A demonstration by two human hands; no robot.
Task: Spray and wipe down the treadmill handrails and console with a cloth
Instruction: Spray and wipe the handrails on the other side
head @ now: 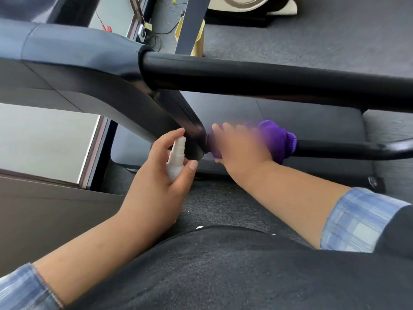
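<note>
Grey carpet floor (312, 36) lies under the black handrail (335, 151), where right hand (241, 146) fingers clamp a purple cloth (277, 139), left hand (156, 175) fingers gripping a white spray bottle (175, 162).

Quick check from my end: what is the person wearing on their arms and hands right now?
Both hands, left and right, are bare: no gloves, and no rings or watch show. Both forearms are bare too, with blue and white plaid sleeves pushed up near the elbows, the left sleeve and the right sleeve. The right hand is motion-blurred, so fine detail there is unclear.
</note>
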